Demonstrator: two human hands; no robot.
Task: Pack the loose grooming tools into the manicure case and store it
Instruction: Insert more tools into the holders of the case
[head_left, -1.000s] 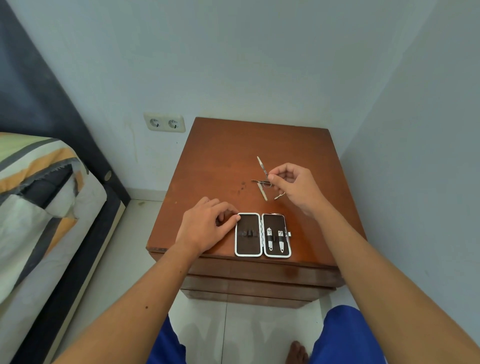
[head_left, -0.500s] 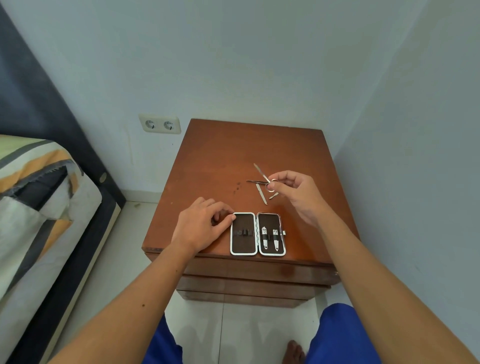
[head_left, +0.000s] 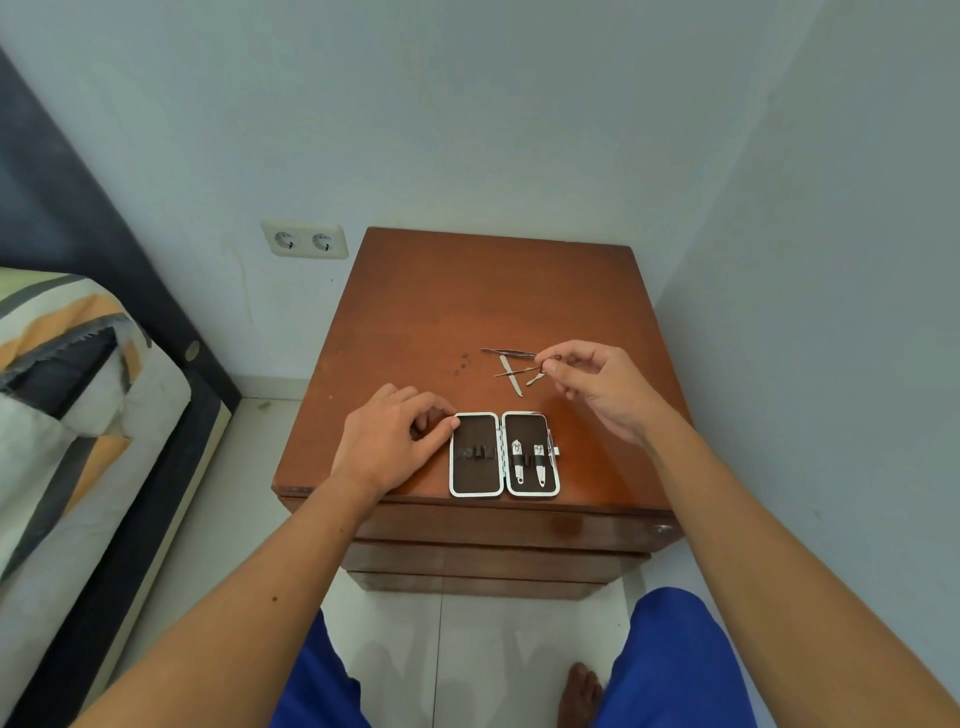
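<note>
Far left of the frame there's a bed (head_left: 67, 395) with a striped cover, and a double socket (head_left: 304, 238) on the wall just above and right of it. The middle is taken up by a brown nightstand (head_left: 467, 291), with the person's blue shorts (head_left: 670, 660) and a bare foot (head_left: 581, 693) along the bottom edge.

The left hand (head_left: 387, 441) sits on the nightstand top, fingers curled, with the thumb tip touching the upper left corner of the case (head_left: 504, 453). It's pressing or steadying there, not really wrapped around anything. The case lies open flat near the front edge, two brown halves with white rims. The left half only shows its dark loops, while the right half has two clippers (head_left: 529, 461) strapped in side by side.

Just above the case, a few thin loose tools (head_left: 511, 370) lie crossed in a little heap on the wood. The right hand (head_left: 602, 387) is at the right end of that heap, thumb and forefinger pinched on a small metal tool (head_left: 543, 358) with a ring handle, probably scissors, though it's too small to be sure.
</note>
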